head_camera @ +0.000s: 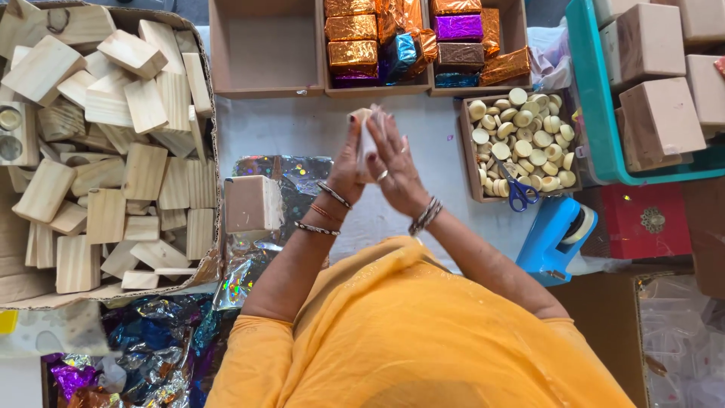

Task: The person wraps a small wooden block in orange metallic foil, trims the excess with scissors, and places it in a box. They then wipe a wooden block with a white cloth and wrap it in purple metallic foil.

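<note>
Both hands, left hand [349,162] and right hand [394,168], press together around a small pale block [365,134] above the table [302,128], between the wooden-block box [202,249] and the tray of round discs [468,162].

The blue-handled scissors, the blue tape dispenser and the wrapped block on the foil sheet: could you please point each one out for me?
Blue-handled scissors [519,193]: head view, on the handle loops, lying on the small round pieces.
Blue tape dispenser [553,236]: head view, on its blue body.
Wrapped block [251,202]: head view, on its top face.
</note>
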